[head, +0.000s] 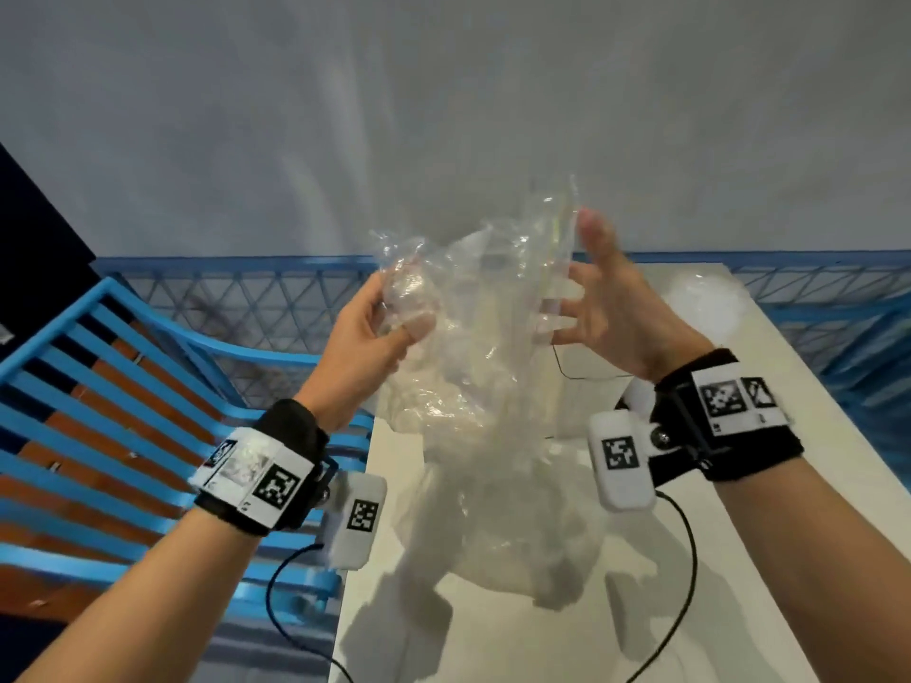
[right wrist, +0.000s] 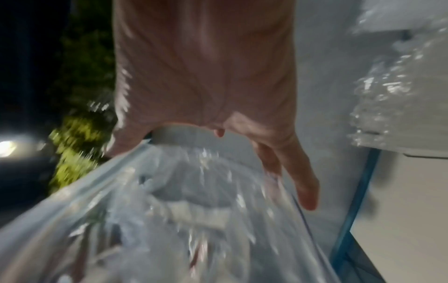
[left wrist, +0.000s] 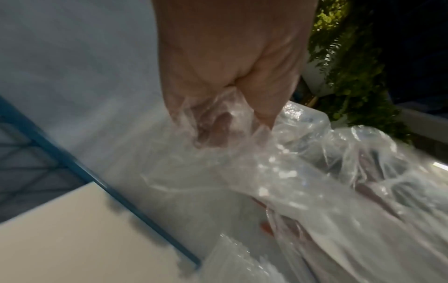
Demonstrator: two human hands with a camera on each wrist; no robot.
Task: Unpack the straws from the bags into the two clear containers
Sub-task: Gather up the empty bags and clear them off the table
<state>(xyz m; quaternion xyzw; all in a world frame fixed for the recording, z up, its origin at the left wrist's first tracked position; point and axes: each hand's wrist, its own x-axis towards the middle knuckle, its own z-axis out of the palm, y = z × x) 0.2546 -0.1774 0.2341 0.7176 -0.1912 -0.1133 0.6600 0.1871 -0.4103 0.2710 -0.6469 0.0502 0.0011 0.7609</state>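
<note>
Left hand [head: 365, 332] pinches the clear bag [head: 473, 386] at its top; right hand [head: 599, 308], fingers spread, touches the opposite edge (bag hangs lengthwise above the table [head: 769, 485]).

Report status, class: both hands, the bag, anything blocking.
Left hand grips clear bag, fingers bunched in film. Right hand spread open at its far edge. Bag held above white table. Containers not visible.

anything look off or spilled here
Nothing spilled that I can see. The clear plastic bag hangs crumpled in the air above the white table; the left hand grips one side, the right hand has fingers spread at the other. The views are too blurry to show straws.
</note>
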